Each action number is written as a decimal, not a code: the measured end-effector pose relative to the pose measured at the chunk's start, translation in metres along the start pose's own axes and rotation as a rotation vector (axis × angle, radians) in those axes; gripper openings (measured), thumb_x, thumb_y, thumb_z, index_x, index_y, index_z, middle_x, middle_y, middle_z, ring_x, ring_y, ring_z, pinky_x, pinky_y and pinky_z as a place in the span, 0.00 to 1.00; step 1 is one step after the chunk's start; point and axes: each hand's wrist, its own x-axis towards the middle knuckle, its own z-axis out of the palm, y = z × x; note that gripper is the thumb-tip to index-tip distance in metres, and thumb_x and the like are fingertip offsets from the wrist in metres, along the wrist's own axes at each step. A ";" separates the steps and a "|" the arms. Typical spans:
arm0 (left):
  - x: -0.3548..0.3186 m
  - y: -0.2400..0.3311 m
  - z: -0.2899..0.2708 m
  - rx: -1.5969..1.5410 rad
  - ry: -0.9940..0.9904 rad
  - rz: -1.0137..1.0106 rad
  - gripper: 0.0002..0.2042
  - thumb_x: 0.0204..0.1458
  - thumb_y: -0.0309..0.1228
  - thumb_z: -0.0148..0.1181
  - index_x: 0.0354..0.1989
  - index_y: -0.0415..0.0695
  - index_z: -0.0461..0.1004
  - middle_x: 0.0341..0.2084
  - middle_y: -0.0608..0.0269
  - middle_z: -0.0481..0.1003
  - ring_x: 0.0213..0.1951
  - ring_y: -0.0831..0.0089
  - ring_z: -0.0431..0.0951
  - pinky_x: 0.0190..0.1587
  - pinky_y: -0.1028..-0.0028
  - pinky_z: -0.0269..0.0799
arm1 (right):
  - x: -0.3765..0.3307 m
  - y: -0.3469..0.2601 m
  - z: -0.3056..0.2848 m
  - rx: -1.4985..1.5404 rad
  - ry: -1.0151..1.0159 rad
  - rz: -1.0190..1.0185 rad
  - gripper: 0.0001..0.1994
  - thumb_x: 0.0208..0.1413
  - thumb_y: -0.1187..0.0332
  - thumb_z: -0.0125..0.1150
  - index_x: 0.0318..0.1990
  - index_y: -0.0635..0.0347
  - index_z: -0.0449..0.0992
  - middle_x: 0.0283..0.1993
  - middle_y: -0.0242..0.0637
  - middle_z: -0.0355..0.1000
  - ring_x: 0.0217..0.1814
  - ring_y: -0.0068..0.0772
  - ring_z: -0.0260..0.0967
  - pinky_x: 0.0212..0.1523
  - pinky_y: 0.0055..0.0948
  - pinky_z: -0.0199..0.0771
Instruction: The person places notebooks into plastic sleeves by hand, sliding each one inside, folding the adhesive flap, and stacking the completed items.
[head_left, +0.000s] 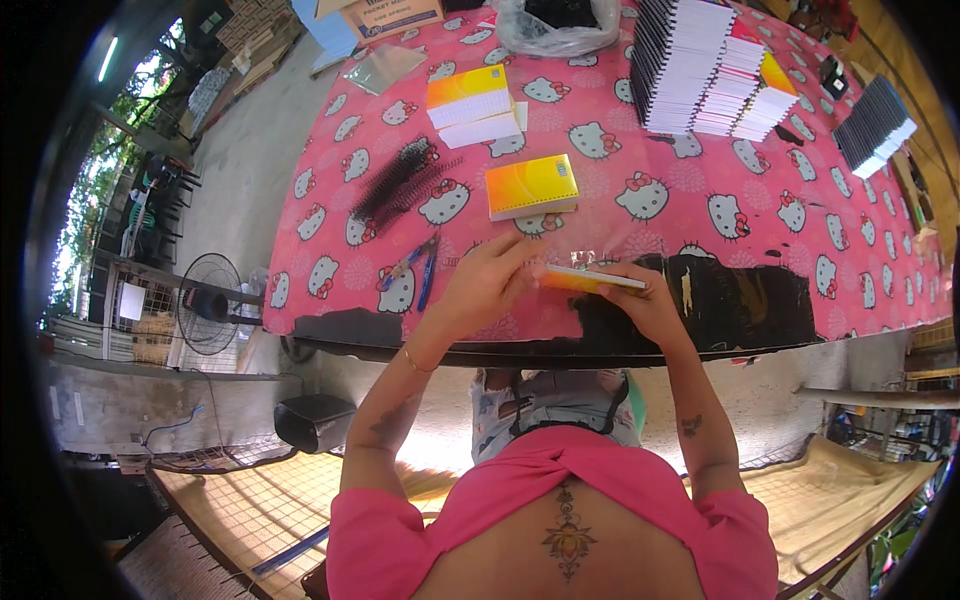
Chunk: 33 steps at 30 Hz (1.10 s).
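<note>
Both my hands hold a thin yellow-orange notebook [590, 279] flat, edge-on, just above the near edge of the table. My left hand [487, 285] grips its left end with fingers curled over the top. My right hand [647, 298] supports its right end from below. A second yellow notebook [531, 186] lies flat on the pink patterned tablecloth [700, 180] just beyond my hands. Blue-handled pliers [418, 266] lie to the left of my left hand. A bundle of black spiral binding coils [403, 182] lies further left.
A stack of yellow-and-white notebooks [470, 104] stands mid-table. Tall stacks of bound notebooks [700, 65] sit at the far right, with a dark stack [875, 125] beyond. A clear plastic bag [555, 25] and a cardboard box [390, 15] are at the far edge. A floor fan [208, 303] stands left of the table.
</note>
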 end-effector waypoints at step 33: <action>-0.021 0.056 0.059 0.700 -0.018 -0.202 0.41 0.57 0.57 0.51 0.68 0.33 0.56 0.70 0.41 0.54 0.73 0.47 0.49 0.67 0.33 0.30 | -0.001 -0.002 0.003 -0.017 -0.062 -0.015 0.12 0.60 0.74 0.63 0.51 0.66 0.80 0.45 0.33 0.80 0.47 0.18 0.72 0.49 0.22 0.72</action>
